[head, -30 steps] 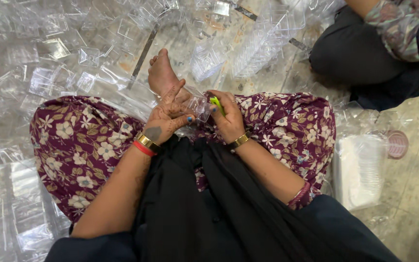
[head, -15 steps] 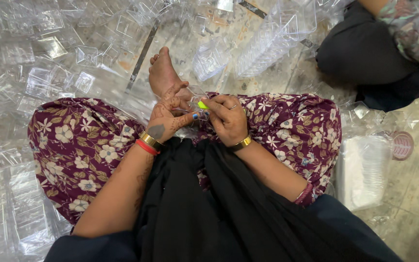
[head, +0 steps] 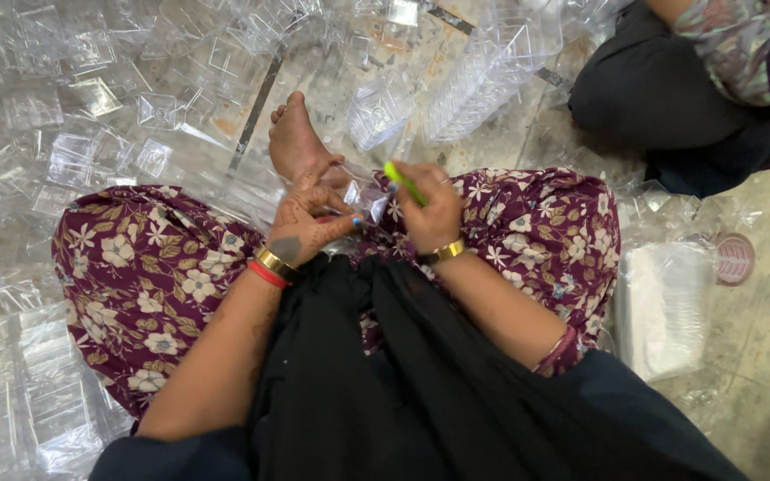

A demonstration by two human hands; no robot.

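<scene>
My left hand (head: 309, 223) grips a small clear plastic cup (head: 363, 194) over my lap, beside my bare foot (head: 294, 141). My right hand (head: 430, 209) holds a thin lime-green tool (head: 404, 183), its tip right at the cup. Both wrists wear gold bangles. I sit cross-legged in maroon floral trousers (head: 135, 276) with a black cloth (head: 385, 374) across my lap.
Several clear plastic cups (head: 91, 98) lie scattered over the floor to the left and ahead, with nested stacks (head: 483, 80) at the top. A stack of white items in a clear bag (head: 666, 307) and a round pink lid (head: 734, 258) lie right. Another person (head: 697, 80) sits top right.
My right hand has shifted a little along the cup with the green tool, which now points up and to the left. My left hand keeps hold of the cup.
</scene>
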